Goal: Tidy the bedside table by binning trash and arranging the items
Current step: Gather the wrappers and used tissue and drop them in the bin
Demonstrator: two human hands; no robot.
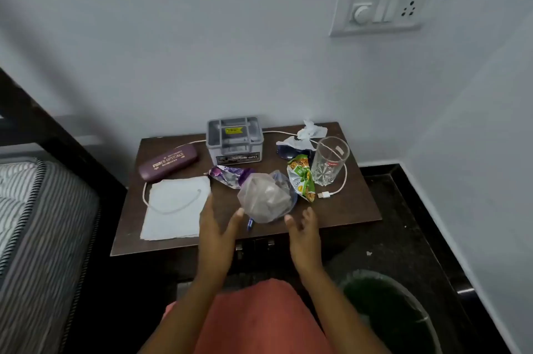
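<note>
A crumpled clear plastic bag (pixel 266 198) lies at the front middle of the brown bedside table (pixel 354 209). My left hand (pixel 215 226) is open just left of it, its thumb tip near the bag's edge. My right hand (pixel 302 231) is open just right of it, fingers spread, holding nothing. Behind the bag lie a purple wrapper (pixel 227 175) and a green snack wrapper (pixel 302 180). A crumpled white tissue (pixel 311 130) sits at the back right. A bin with a dark liner (pixel 395 310) stands on the floor at lower right.
A purple spectacle case (pixel 167 162), a grey lidded box (pixel 235 139), a clear drinking glass (pixel 328 160), white folded paper (pixel 176 206), dark sunglasses (pixel 287 153) and a white USB cable (pixel 331 193) share the table. A bed (pixel 37 224) stands to the left; the wall is behind.
</note>
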